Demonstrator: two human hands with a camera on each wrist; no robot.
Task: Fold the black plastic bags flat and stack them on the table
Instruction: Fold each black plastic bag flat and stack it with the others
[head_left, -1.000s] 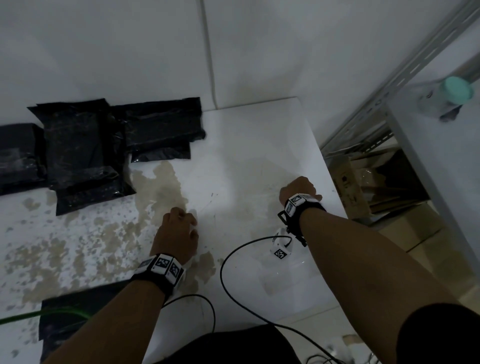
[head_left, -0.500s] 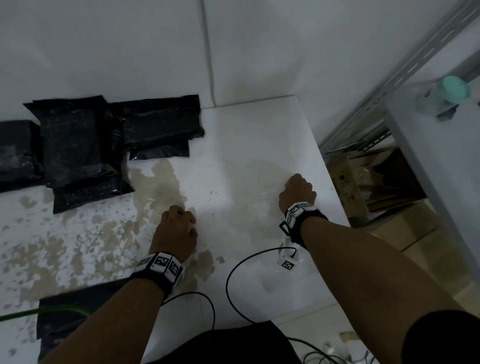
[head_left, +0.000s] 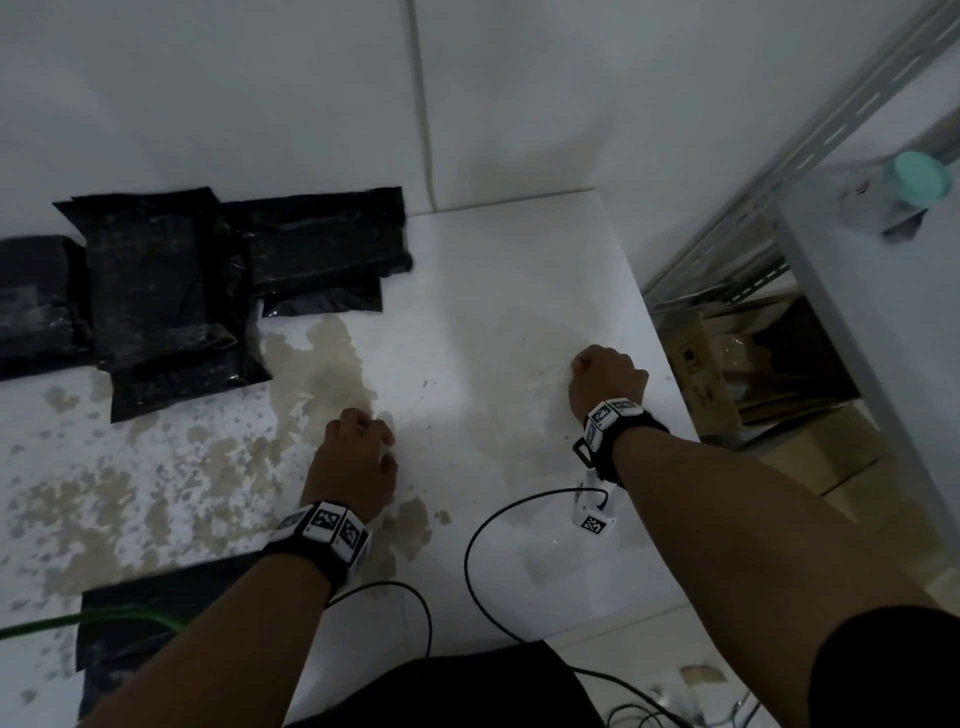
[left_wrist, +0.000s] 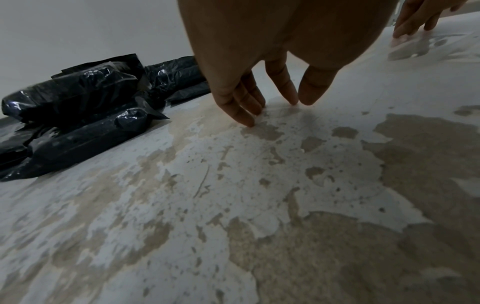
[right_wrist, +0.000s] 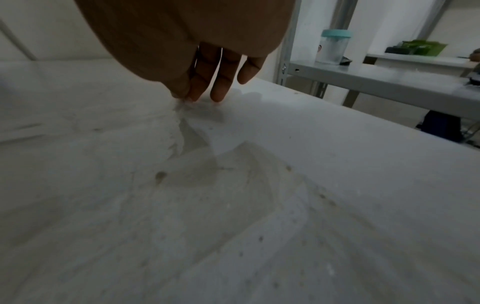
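Several folded black plastic bags (head_left: 156, 291) lie stacked and overlapping at the table's back left, also seen in the left wrist view (left_wrist: 78, 115). Another flat black bag (head_left: 156, 618) lies at the near left, partly under my left forearm. My left hand (head_left: 353, 457) rests mid-table, its straight fingertips (left_wrist: 249, 121) touching the stained surface and holding nothing. My right hand (head_left: 608, 379) is near the right edge; its fingertips (right_wrist: 218, 96) press on a thin clear plastic film (right_wrist: 197, 139) that lies flat on the table.
The white table (head_left: 493, 249) has brown worn patches and meets the wall at the back. Black cables (head_left: 467, 551) trail over its near edge. To the right stand a metal shelf (head_left: 810, 135), a teal-lidded jar (head_left: 914, 182) and cardboard boxes (head_left: 779, 364) below.
Hardly anything: my right forearm has shifted slightly to the right, and both hands stay on the same spots of the table.
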